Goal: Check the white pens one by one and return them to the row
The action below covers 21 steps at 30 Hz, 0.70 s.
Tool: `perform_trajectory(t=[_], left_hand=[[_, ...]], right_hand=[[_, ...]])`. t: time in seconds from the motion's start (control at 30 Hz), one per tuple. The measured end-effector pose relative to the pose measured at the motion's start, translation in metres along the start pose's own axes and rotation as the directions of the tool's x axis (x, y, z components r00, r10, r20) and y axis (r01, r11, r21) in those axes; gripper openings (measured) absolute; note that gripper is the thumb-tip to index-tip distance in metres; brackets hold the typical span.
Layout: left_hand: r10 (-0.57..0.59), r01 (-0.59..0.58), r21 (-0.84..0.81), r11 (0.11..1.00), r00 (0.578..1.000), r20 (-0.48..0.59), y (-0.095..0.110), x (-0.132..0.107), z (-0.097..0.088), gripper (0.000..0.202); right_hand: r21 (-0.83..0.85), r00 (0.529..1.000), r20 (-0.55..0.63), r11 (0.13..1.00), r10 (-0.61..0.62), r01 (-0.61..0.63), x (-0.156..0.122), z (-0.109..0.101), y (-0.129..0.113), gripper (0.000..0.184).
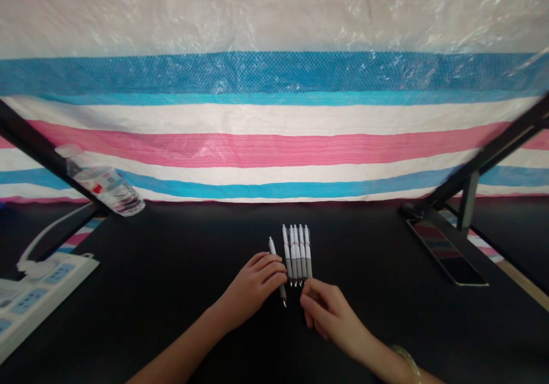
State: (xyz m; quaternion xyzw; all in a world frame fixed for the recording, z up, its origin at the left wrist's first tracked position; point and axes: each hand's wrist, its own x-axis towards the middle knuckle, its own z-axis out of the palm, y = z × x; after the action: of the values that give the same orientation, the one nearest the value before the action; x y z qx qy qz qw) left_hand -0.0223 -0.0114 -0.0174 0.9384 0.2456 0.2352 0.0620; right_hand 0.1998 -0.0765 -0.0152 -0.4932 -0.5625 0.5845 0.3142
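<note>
Several white pens with grey grips [298,252] lie side by side in a row on the black table [171,292], tips toward me. One more white pen [274,255] lies just left of the row, slightly apart. My left hand [255,284] rests over this pen's lower half, fingers curled on it. My right hand [326,310] sits just below the row's tips, fingers bent, with nothing visible in them.
A water bottle [105,187] leans at the back left. A white power strip [34,292] with its cable lies at the left edge. A phone [446,252] lies on the right by a black stand leg. A striped tarp [274,87] hangs behind.
</note>
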Motion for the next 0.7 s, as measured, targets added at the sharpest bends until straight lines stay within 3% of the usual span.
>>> perform_trajectory(t=[0.1,0.2,0.33,0.4,0.47,0.5,0.57,0.63,0.67,0.7], left_hand=[[0.054,-0.052,0.018,0.998,0.985,-0.161,0.005,0.003,-0.006,0.020],[0.147,-0.142,0.039,0.989,0.956,-0.254,0.013,0.004,-0.009,0.017],[0.195,-0.210,-0.026,0.977,0.943,-0.271,0.022,-0.002,-0.002,0.021],[0.055,-0.108,-0.146,0.983,0.942,-0.331,0.025,-0.004,0.004,0.034],[-0.250,0.083,-0.409,0.909,0.893,-0.374,0.028,-0.003,0.008,0.049],[-0.424,0.178,-0.590,0.788,0.851,-0.309,0.028,-0.001,0.009,0.055],[-0.645,0.246,-0.900,0.360,0.762,-0.050,0.029,0.004,0.009,0.058],[-0.661,0.261,-0.963,-0.069,0.711,0.240,0.029,0.009,0.006,0.051],[-0.634,0.273,-0.941,-0.200,0.696,0.337,0.029,0.011,0.005,0.048],[-0.613,0.284,-0.918,-0.277,0.684,0.396,0.029,0.012,0.004,0.046]], right_hand=[[0.219,0.968,0.209,0.958,0.138,-0.184,-0.004,0.010,0.002,0.054],[0.431,0.911,0.395,0.852,0.119,-0.298,-0.007,0.019,0.002,0.063],[0.525,0.892,0.439,0.774,0.110,-0.354,-0.009,0.026,0.006,0.059],[0.524,0.896,0.428,0.776,0.115,-0.350,-0.009,0.026,0.009,0.056],[0.542,0.895,0.432,0.761,0.111,-0.356,-0.009,0.024,0.010,0.053],[0.553,0.891,0.441,0.750,0.107,-0.364,-0.009,0.023,0.010,0.052],[0.556,0.876,0.472,0.737,0.101,-0.384,-0.010,0.021,0.009,0.050],[0.535,0.855,0.508,0.738,0.106,-0.410,-0.010,0.020,0.006,0.050],[0.516,0.843,0.526,0.743,0.117,-0.426,-0.010,0.020,0.005,0.051],[0.495,0.830,0.541,0.748,0.132,-0.441,-0.010,0.020,0.004,0.052]])
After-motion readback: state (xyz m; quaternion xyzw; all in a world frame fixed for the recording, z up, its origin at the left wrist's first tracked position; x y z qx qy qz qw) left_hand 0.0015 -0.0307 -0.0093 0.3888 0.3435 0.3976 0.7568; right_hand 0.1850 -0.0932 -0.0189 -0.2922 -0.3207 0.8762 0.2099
